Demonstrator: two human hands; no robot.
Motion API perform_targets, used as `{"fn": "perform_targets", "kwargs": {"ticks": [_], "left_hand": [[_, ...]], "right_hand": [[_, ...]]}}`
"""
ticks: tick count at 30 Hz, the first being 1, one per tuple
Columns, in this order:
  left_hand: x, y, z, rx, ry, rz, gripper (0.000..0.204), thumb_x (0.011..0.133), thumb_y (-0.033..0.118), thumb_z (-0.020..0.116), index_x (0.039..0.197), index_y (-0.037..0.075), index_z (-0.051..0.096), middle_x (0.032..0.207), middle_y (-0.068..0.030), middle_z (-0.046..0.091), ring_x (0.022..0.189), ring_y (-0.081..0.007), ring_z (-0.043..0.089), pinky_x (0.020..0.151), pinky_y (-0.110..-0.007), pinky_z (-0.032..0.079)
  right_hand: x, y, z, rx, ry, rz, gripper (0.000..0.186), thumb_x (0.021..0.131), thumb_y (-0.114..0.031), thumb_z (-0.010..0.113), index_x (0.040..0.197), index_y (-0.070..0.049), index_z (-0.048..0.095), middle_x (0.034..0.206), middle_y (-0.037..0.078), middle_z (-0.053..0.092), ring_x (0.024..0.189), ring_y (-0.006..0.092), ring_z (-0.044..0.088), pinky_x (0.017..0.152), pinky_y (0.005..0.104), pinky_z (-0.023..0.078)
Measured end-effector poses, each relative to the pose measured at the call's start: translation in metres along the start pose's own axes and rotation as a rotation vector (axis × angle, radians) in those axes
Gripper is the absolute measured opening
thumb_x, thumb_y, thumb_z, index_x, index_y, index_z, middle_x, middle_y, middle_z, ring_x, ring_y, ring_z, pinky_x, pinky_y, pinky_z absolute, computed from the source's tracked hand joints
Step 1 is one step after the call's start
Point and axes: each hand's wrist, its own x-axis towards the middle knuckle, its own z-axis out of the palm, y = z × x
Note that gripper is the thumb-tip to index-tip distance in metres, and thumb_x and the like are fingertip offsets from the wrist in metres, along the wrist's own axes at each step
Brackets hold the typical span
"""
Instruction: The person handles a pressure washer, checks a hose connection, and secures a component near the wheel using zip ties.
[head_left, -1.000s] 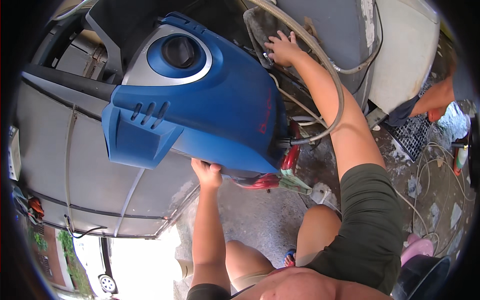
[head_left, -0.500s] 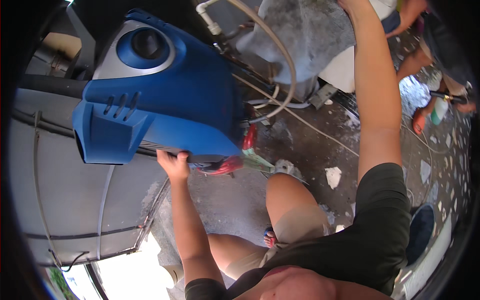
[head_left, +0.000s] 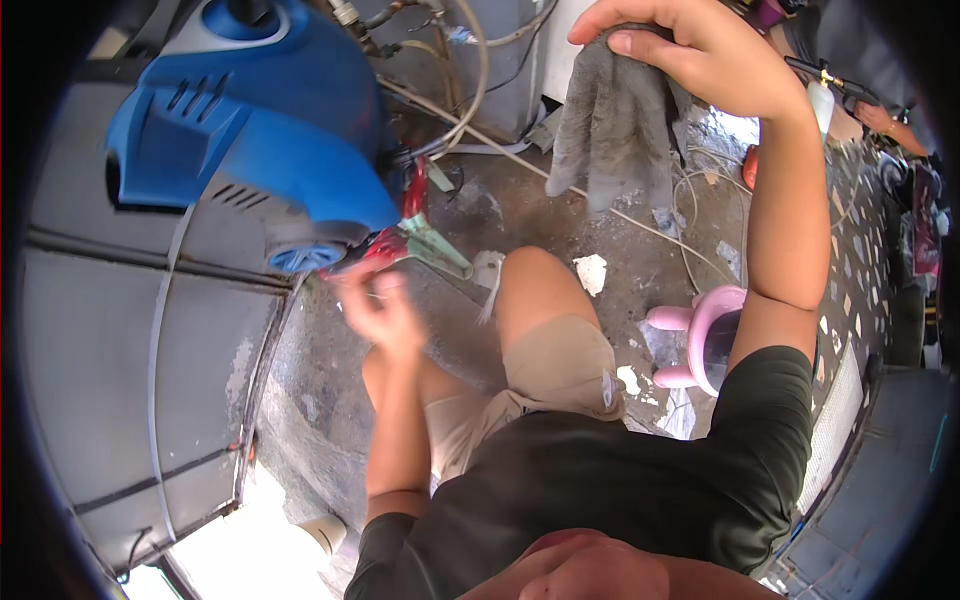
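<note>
A grey cloth (head_left: 615, 130) hangs in loose folds from my right hand (head_left: 715, 55), which pinches its upper edge between thumb and fingers at the upper right. My left hand (head_left: 382, 308) is raised left of my knees, its fingers smeared by motion. It is just below the blue plastic-cased machine (head_left: 290, 130), which has vent slots and a small wheel at its lower end, and seems apart from it. Close beyond that hand, red and pale green things (head_left: 425, 240) lie by the machine; I cannot make out what they are.
A beige hose (head_left: 480, 75) loops beside the machine. Thin hose runs across the wet floor (head_left: 520, 220), where white scraps lie. A pink plastic stool (head_left: 705, 335) is right of my knees. Grey metal panels (head_left: 100, 350) line the left. Another person's hand (head_left: 878, 118) shows at far right.
My left hand has come off the machine's underside and moved down. My right hand has come back lower with the cloth, now hanging. The machine sits further up and left in view.
</note>
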Motion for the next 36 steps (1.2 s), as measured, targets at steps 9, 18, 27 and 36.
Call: {"fn": "perform_targets", "kwargs": {"ticks": [9,18,27,36], "left_hand": [[0.002,-0.039,0.016,-0.58,-0.476,-0.721,0.023,0.102,0.034,0.059,0.105,0.012,0.064,0.119,-0.0047,0.068,0.096,-0.0131,0.06,0.092,-0.032,0.045],[-0.073,-0.074,0.087,-1.05,-0.168,-1.257,0.07,0.089,0.021,0.074,0.146,0.015,0.035,0.147,-0.0089,0.043,0.136,-0.0296,0.038,0.105,-0.058,0.036],[-0.03,-0.065,0.005,-0.731,-0.083,-0.618,0.014,0.085,-0.005,0.071,0.095,0.003,0.067,0.109,-0.0078,0.067,0.111,-0.0206,0.062,0.101,-0.033,0.045],[-0.171,-0.055,-0.16,-0.039,-0.536,-0.748,0.011,0.085,0.001,0.069,0.093,0.003,0.062,0.108,-0.0128,0.069,0.128,-0.0304,0.056,0.11,-0.044,0.037]], "right_hand": [[-0.005,0.008,0.077,0.394,-0.127,-0.135,0.022,0.097,-0.005,0.058,0.115,0.002,0.068,0.111,0.005,0.069,0.105,0.0132,0.061,0.096,0.0284,0.045],[-0.005,0.029,0.135,0.52,-0.259,-0.066,0.024,0.094,-0.005,0.058,0.115,0.001,0.068,0.11,0.006,0.071,0.106,0.0145,0.063,0.096,0.0299,0.047],[-0.073,0.079,0.147,0.472,-0.165,0.251,0.021,0.089,0.002,0.058,0.105,0.001,0.072,0.106,0.009,0.073,0.102,0.0187,0.065,0.092,0.032,0.049],[-0.184,0.072,0.376,0.796,-0.13,0.664,0.039,0.09,-0.011,0.07,0.126,0.001,0.064,0.125,0.013,0.067,0.102,0.0197,0.064,0.091,0.0338,0.05]]}}
